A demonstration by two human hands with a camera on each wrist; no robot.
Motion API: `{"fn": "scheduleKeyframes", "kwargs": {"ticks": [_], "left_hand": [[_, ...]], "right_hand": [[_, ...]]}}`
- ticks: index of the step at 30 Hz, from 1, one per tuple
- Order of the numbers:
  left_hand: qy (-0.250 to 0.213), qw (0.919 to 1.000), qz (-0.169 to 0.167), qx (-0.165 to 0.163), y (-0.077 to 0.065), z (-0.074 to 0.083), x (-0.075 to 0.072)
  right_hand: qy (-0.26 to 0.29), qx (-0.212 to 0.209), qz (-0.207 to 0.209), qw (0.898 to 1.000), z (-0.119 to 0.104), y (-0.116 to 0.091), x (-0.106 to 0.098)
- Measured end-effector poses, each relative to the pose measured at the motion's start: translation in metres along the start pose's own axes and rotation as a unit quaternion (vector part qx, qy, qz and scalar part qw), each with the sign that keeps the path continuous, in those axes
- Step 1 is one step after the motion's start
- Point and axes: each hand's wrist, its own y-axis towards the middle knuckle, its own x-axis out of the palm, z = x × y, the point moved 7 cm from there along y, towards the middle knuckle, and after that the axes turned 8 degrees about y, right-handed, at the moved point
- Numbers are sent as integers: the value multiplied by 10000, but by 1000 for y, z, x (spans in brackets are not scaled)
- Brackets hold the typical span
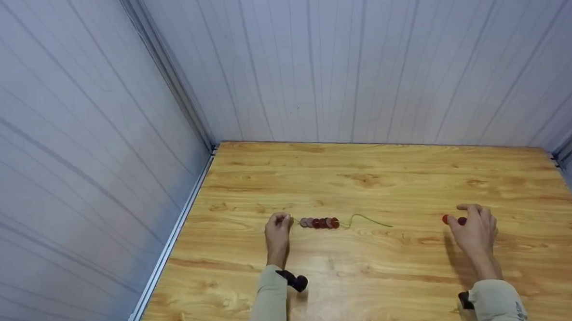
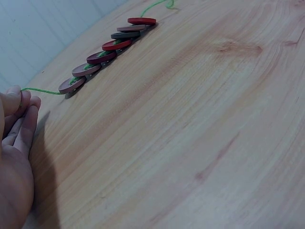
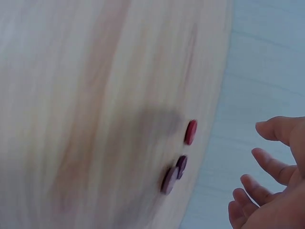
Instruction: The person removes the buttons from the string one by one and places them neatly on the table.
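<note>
Between thumb and fingertips, my left hand [image 1: 277, 235] pinches one end of a green string [image 2: 43, 90]. Strung on it just to the right is a row of overlapping round buttons [image 2: 101, 57] in red, dark and dull pink tones, lying on the table. Past the last red button [image 2: 141, 21], the string's free tail [image 1: 371, 219] curves off to the right. My right hand [image 1: 476, 234] hovers with spread fingers over loose buttons and holds nothing. Those are a red button [image 3: 191, 132], a dark one [image 3: 182, 165] and a dull pinkish one [image 3: 169, 181], the latter two overlapping.
Both hands work above a wood-grain table [image 1: 368, 282]. Pale panel walls [image 1: 311, 67] rise behind it and on the left, with a metal strip [image 1: 173, 238] along the left edge. Dark wrist cameras [image 1: 298, 282] are strapped at both sleeves.
</note>
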Motion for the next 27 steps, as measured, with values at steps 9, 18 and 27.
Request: {"fn": "scheduleKeyframes", "kwargs": {"ticks": [9,18,27], "left_hand": [[34,9999,75,-126,0,-1,0],[-69,9999,8,-120,-3,5,-1],[-59,10000,5,-57,1,-1,0]], "right_hand": [[126,-309,103,9994,-26,3,16],[179,-706,-137,9973,-53,2,44],[115,-1246,-207,9919,-77,-2,73]]}}
